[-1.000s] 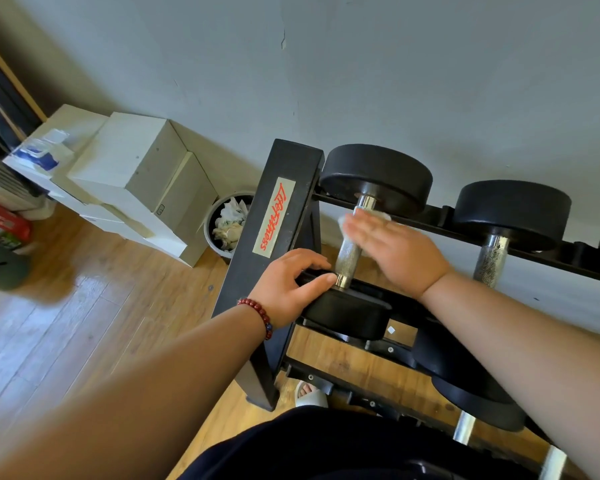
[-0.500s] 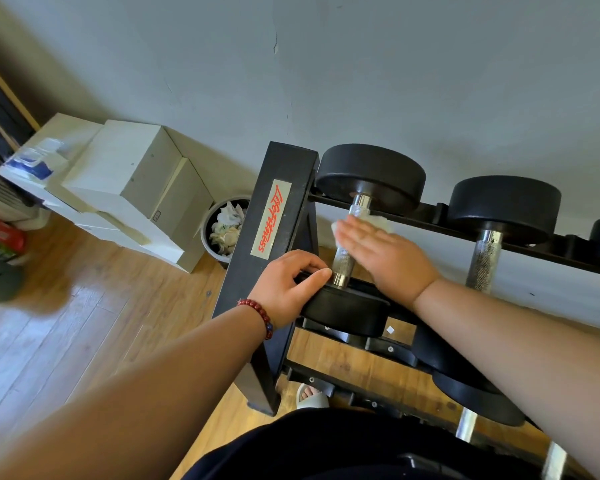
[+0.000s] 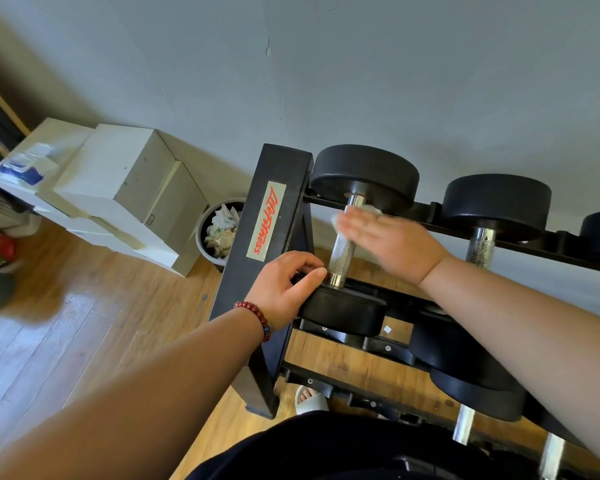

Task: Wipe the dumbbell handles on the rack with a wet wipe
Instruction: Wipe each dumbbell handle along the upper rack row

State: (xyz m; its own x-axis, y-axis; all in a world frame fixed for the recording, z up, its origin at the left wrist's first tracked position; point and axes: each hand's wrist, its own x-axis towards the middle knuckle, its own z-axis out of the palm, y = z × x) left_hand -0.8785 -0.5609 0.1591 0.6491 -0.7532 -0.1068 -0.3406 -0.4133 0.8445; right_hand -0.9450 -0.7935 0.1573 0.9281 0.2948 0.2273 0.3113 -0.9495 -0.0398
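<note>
A dumbbell's knurled metal handle [image 3: 342, 249] slants between two black weight heads at the left end of a black rack [image 3: 267, 258], on its top tier against a grey wall [image 3: 395, 81]. A white wet wipe [image 3: 369, 211] is pressed onto the upper part of the handle beneath the person's right hand [image 3: 392, 242], whose fingers [image 3: 352, 223] lie flat and close together across the metal, slightly blurred. The left hand [image 3: 286, 287] curls over the near weight head [image 3: 343, 313], thumb lying on its top edge beside the handle's collar, fingers bent onto the rack's end post. A red bead bracelet [image 3: 257, 318] circles that wrist. A second dumbbell [image 3: 482, 230] sits just to the right on the same tier, with more below. Beyond the rack's end, a round bin [image 3: 219, 230] holding crumpled paper stands on the wooden floor [image 3: 66, 323] beside stacked white boxes [image 3: 125, 188]. A sandalled foot [image 3: 309, 400] shows beneath the rack.
</note>
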